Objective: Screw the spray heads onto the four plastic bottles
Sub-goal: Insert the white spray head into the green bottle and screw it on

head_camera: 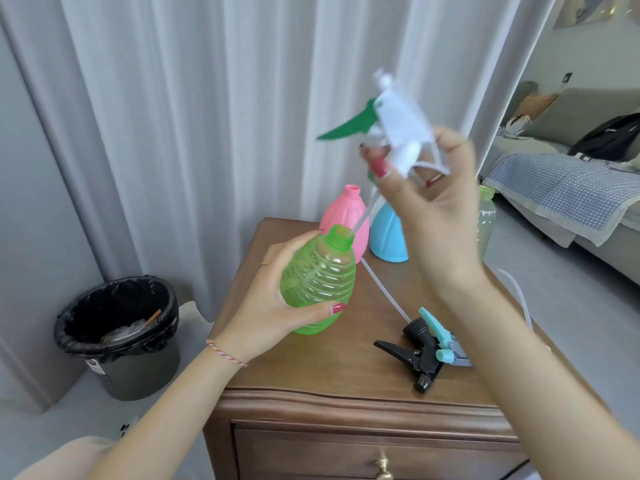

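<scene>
My left hand (273, 303) grips a clear green ribbed bottle (318, 282), tilted, above the wooden nightstand (311, 379). My right hand (426, 202) holds a white spray head with a green trigger (391, 123) raised above it. The head's thin tube (362, 216) reaches down to the bottle's open neck. A pink bottle (341, 216), a blue bottle (388, 233) and a pale clear green bottle (486, 216) stand at the back of the nightstand, the last partly hidden by my right arm. A black spray head (414, 355) and a teal one (440, 337) lie at the front right.
A dark bin with a black liner (117, 327) stands on the floor left of the nightstand. White curtains (173, 116) hang behind. A sofa with a checked blanket (561, 188) and a black bag is at the right.
</scene>
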